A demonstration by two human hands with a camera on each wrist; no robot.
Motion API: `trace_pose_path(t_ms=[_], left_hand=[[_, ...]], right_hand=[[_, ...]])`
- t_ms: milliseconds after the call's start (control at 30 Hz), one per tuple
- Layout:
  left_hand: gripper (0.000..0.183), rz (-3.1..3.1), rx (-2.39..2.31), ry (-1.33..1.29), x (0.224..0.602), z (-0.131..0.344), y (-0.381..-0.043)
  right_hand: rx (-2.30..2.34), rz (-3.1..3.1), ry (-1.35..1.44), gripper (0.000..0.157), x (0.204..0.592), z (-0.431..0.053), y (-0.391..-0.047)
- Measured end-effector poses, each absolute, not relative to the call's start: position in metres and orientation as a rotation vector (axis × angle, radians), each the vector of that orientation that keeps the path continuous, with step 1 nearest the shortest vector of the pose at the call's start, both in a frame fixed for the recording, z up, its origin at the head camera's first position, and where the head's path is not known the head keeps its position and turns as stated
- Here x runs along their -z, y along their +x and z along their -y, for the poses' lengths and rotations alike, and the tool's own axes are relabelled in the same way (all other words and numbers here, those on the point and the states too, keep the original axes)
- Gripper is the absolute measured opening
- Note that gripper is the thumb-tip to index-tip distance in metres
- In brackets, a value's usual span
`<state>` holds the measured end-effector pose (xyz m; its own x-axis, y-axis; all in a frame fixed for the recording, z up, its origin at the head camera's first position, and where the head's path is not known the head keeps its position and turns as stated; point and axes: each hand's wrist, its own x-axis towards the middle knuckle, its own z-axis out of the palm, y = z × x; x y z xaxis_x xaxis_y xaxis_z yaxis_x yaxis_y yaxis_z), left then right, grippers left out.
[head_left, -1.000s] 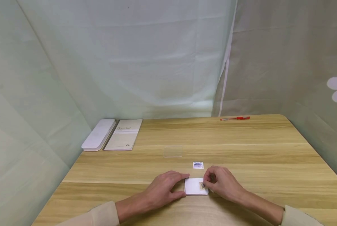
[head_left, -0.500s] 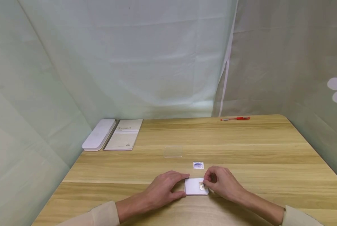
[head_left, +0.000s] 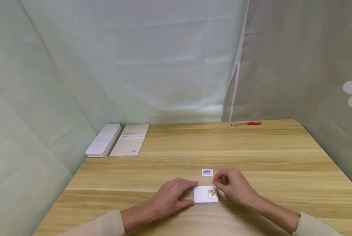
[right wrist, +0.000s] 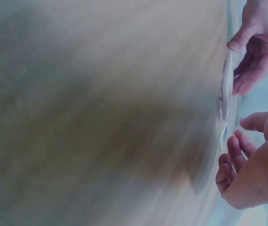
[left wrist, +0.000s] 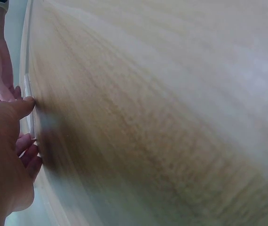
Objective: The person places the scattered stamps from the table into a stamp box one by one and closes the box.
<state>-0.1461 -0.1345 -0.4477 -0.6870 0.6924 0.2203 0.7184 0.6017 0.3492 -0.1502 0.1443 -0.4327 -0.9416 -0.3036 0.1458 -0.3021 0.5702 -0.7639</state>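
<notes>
A small white pad (head_left: 200, 195) with rounded corners lies near the front of the table. My left hand (head_left: 174, 198) holds its left side, the thumb at the near corner and a finger at the far corner. A small tan stamp (head_left: 212, 193) lies on the pad's right part, its surface shiny. My right hand (head_left: 234, 186) is just beyond the pad's far right corner, the thumb and index finger close together in the head view. In the right wrist view a gap shows between the right thumb (right wrist: 255, 121) and fingers. A purple-blue stamp (head_left: 207, 172) lies behind the pad.
A clear plastic rectangle (head_left: 180, 158) lies farther back on the wooden table (head_left: 282, 157). At the back left are a white case (head_left: 103, 139) and a notebook (head_left: 130, 141). A red pen (head_left: 246, 124) lies along the back edge, before hanging cloth.
My right hand has lifted off the tan stamp and moved slightly back, uncovering more of it. The stamp now looks shinier and paler. My left hand stays put.
</notes>
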Motion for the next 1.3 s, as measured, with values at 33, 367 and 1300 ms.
trace_pose_path(t_ms=[33,367,1300], left_hand=[[0.059,2.752,0.644,-1.217,0.448,0.135,-0.146],[0.06,2.751,0.632,-1.218,0.447,0.135,-0.146],[0.058,2.776,0.619,-1.219,0.445,0.134,-0.147]], right_hand=[[1.349,-2.799,-0.538,0.008,0.431,-0.144,-0.152],[1.287,-2.876,-0.557,0.03,0.431,-0.143,-0.168],[1.287,-2.878,-0.628,0.015,0.447,-0.14,-0.201]])
